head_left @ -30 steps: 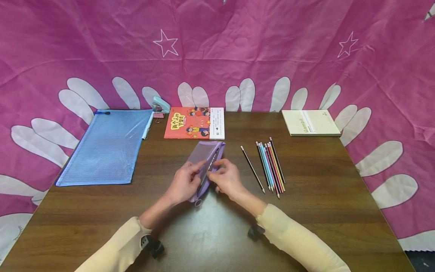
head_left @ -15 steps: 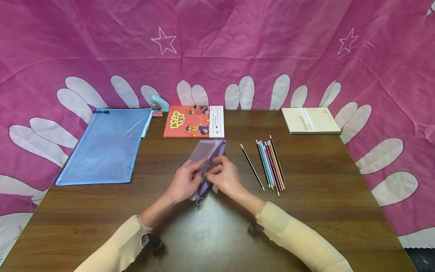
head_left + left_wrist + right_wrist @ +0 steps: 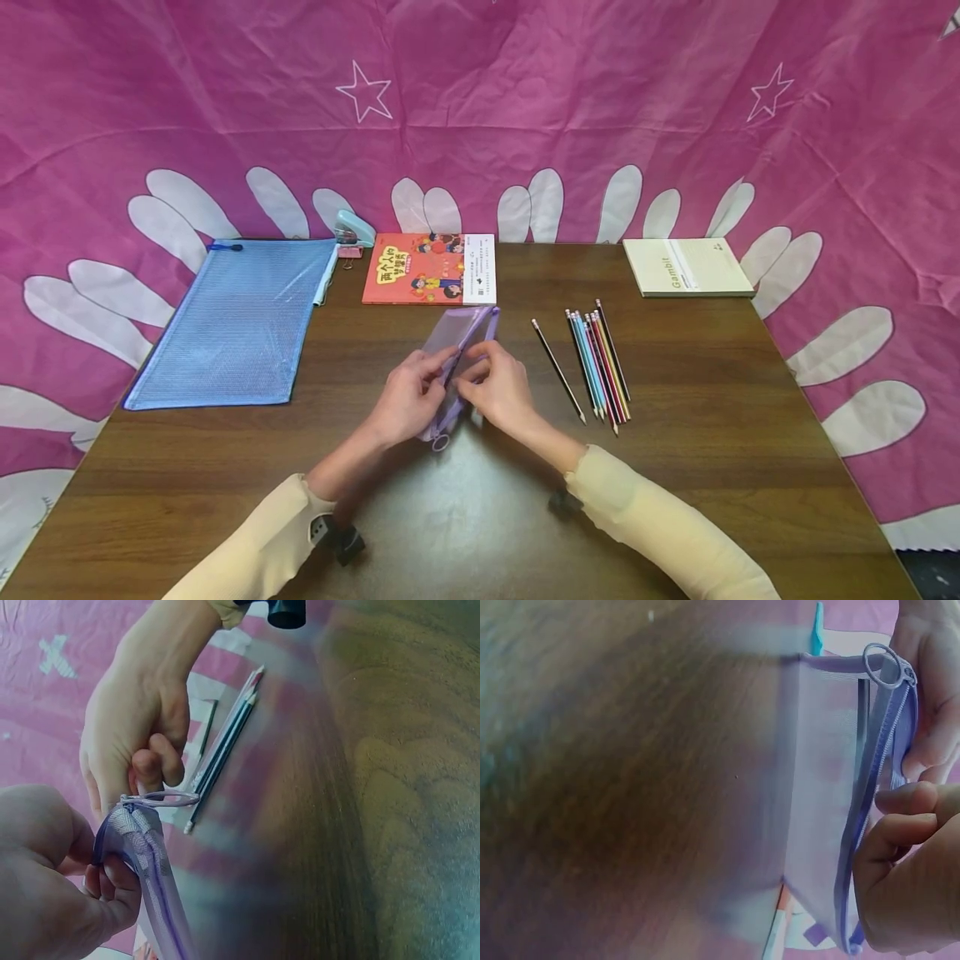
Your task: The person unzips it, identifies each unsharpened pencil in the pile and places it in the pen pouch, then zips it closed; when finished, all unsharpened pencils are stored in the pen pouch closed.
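A purple mesh pencil pouch (image 3: 447,327) stands on its side at the table's middle, its long zip undone. On its left edge, my left hand (image 3: 408,398) pinches the fabric between thumb and fingers. My right hand (image 3: 501,385) has curled fingers at the opposite edge of the opening, gripping it. In the right wrist view a dark pencil (image 3: 863,712) shows through the mesh inside the pouch. The zip's ring pull (image 3: 440,442) hangs at the near end. Right of the hands lie one black pencil (image 3: 558,371) and a loose row of several coloured pencils (image 3: 600,367).
A blue mesh zip folder (image 3: 225,325) lies on the left. Along the back are a light blue stapler (image 3: 356,227), a pink binder clip (image 3: 349,252), a red picture book (image 3: 420,271) and a cream notebook (image 3: 686,268). A pink cloth (image 3: 480,100) hangs behind the table.
The pencil that stuck up in the pouch's opening has sunk down inside. My right hand has shifted slightly from the pencil to the opening's edge; my left hand has stayed.
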Motion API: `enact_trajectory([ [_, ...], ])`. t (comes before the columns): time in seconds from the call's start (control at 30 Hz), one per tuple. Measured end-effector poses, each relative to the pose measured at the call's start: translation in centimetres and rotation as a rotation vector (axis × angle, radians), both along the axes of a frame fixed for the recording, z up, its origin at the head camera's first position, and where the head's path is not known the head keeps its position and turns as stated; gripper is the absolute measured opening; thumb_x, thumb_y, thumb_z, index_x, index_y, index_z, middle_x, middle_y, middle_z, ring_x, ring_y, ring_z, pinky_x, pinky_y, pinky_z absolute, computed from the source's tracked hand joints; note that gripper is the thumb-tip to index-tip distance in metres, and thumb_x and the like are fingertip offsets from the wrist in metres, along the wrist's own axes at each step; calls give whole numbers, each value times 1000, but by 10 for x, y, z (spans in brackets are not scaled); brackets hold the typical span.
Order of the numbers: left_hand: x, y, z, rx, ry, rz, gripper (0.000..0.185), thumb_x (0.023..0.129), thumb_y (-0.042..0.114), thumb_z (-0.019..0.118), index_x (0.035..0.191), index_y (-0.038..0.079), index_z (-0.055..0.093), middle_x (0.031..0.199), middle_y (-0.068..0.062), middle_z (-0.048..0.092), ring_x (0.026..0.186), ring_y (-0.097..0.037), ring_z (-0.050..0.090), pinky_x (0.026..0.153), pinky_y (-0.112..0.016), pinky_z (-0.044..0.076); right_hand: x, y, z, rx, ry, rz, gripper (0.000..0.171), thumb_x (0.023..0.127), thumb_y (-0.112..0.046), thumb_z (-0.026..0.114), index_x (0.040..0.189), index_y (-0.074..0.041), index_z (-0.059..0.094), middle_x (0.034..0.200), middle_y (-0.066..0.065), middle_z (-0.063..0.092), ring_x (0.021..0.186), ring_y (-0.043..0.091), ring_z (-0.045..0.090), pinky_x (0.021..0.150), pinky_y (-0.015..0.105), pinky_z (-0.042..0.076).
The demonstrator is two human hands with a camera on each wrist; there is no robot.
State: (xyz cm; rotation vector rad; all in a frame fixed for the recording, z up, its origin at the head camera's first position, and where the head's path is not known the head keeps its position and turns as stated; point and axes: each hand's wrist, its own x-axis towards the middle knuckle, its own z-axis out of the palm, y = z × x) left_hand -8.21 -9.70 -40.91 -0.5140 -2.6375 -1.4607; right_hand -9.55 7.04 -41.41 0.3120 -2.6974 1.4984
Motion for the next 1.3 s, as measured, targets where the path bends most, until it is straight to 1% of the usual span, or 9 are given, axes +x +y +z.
enact_trajectory([
  [0.13,-2,-2,5,3,16,17,48,84,-12,55,131,-5,63,89,-15,56,76,-22,59,69,-34,56,0,3,4,-38,46,-17,30,78,-6,76,105,-1,63,77,3,72,51,6,59,53,25,49],
  [0.27,-4,-6,11,0,21,44,46,86,-11,55,131,-4,63,89,-16,54,76,-23,58,68,-35,56,1,9,12,-117,87,-50,26,80,-6,73,103,-2,64,76,4,70,52,11,61,51,27,49],
  [0.4,-3,-8,13,-10,-5,43,46,86,-11,56,131,-4,63,89,-14,54,76,-23,57,65,-32,55,0,20,15,-194,32,-53,25,83,-4,70,106,1,63,79,7,70,53,27,65,46,29,51],
  [0.57,-3,-9,13,-25,5,34,46,86,-11,56,131,-4,63,86,-13,53,73,-22,55,62,-28,51,-4,41,15,-224,-43,-95,23,86,-2,68,108,2,62,82,11,69,60,40,65,44,30,51],
  [0.73,-3,-10,13,-21,28,27,45,86,-9,56,130,-5,64,85,-15,53,72,-21,54,62,-28,49,-10,70,13,-189,-75,-132,23,87,-3,67,108,4,62,81,13,67,55,40,62,44,27,49],
  [0.9,-3,-11,11,-29,39,2,45,86,-10,56,130,-5,64,84,-13,53,72,-20,53,62,-28,49,-14,107,11,-122,-129,-122,23,90,-4,63,110,6,61,83,16,67,55,38,63,47,29,52],
  [1.0,-4,-13,11,-29,54,-12,46,85,-11,56,131,-5,63,84,-11,52,72,-20,51,62,-28,49,-16,130,11,-88,-129,-124,22,90,-3,60,110,6,62,85,18,67,55,34,63,48,31,53],
  [1.17,-4,-17,12,-36,64,-25,47,85,-11,55,131,-4,63,85,-12,53,73,-20,51,63,-29,49,-19,159,15,32,-95,-111,22,90,-3,58,111,4,63,84,19,66,54,32,63,47,29,51],
  [1.3,-3,-16,11,-46,55,-38,47,85,-11,56,131,-4,63,86,-12,54,72,-19,51,64,-29,50,-19,173,20,136,-98,-72,23,92,-4,59,112,5,63,82,17,66,59,32,66,49,27,51],
])
